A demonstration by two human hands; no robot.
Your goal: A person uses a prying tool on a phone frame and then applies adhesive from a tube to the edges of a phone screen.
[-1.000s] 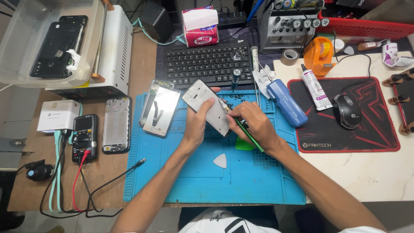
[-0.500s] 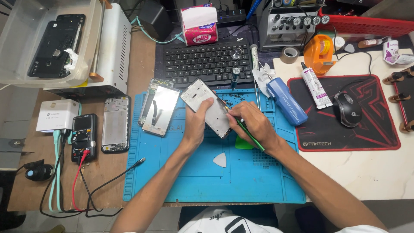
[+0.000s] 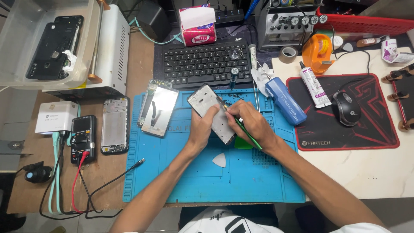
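Left hand (image 3: 202,129) grasps the bare phone frame (image 3: 211,111) tilted on the blue mat (image 3: 172,172), right hand (image 3: 252,123) clenched on a green tool (image 3: 248,134) working its edge; scraping looks unfinished, dark debris (image 3: 233,102) beside it.

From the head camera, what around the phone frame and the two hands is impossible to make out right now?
- Head view: tip of the green tool, hidden under the right hand.
- Head view: middle of the phone frame, covered by the left hand.
- Head view: small parts on the frame, too small.
- Head view: the red basket, cut off by the top edge.
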